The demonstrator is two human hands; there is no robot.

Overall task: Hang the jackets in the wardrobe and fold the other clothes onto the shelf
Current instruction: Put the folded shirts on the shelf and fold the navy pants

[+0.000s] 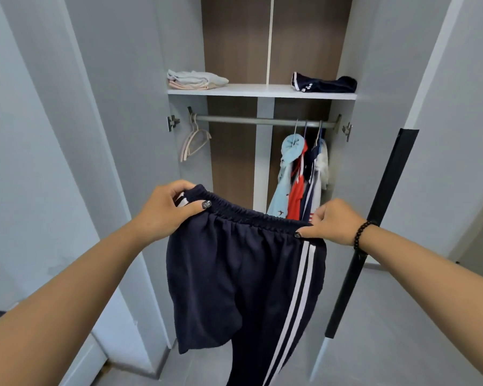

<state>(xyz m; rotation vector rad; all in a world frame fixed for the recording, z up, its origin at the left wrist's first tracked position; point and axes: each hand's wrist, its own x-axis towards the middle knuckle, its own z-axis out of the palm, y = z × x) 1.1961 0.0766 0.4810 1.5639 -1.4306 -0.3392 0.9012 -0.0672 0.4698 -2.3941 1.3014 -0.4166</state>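
I hold navy track pants (pixel 234 274) with two white side stripes up by the elastic waistband, in front of the open wardrobe. My left hand (pixel 168 210) pinches the waistband's left end, and my right hand (pixel 335 222) pinches its right end. The legs hang down out of view. Behind them, the white shelf (pixel 262 91) carries a folded pale stack (pixel 195 79) at its left and a folded navy garment (pixel 324 83) at its right. Below the shelf, several jackets (pixel 301 176) hang at the right end of the metal rail (pixel 251 120).
Empty pink hangers (pixel 194 140) hang at the rail's left end. The wardrobe doors stand open on both sides; the right door (pixel 430 135) has a long black handle (pixel 374 232). A white vertical divider (pixel 262 151) runs behind the rail. Grey floor lies below.
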